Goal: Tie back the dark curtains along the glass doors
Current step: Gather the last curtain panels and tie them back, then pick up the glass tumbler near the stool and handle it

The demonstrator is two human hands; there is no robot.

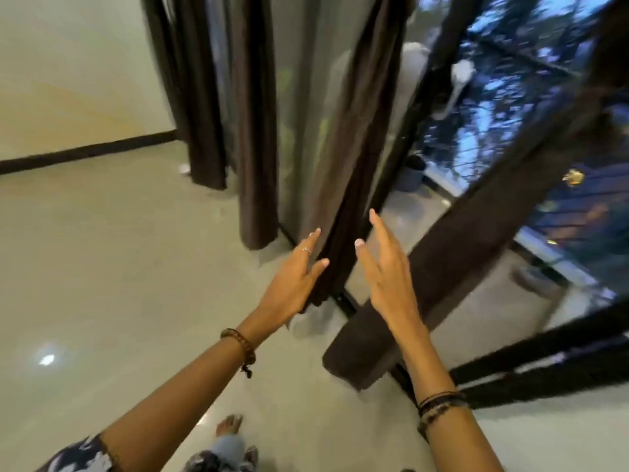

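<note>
1. Both hands reach forward with fingers spread and hold nothing: the left hand [292, 277] lies against the left side of the middle curtain [343, 206], its fingertips touching the folds, while the right hand [388, 267] hovers just to the right of the same bundle, apart from the cloth
2. That curtain hangs in a narrow gathered column against the glass doors [510, 114]; two more dark curtains [235, 107] hang further left towards the corner, and another dark panel [452, 260] slants across the lower right, close to the right forearm
3. No tie-back cord or hook shows anywhere, though the motion blur may simply be hiding one; if none is to hand, the bundle could be gathered with nothing to secure it
4. Closing the hands from this spread position risks catching only the outer folds, so the inner pleats would slip free and the column fan out again
5. The hem reaches the floor [136, 250] beside the door track, and a bare foot [229, 425] stands near; stepping on the cloth would tug the curtain at its rail
6. Beaded bracelets on both wrists could snag on the fabric
7. No container is clearly in view; a dark bin-like shape [413, 173] outside the glass is too blurred to judge, and its contents cannot be seen
</note>
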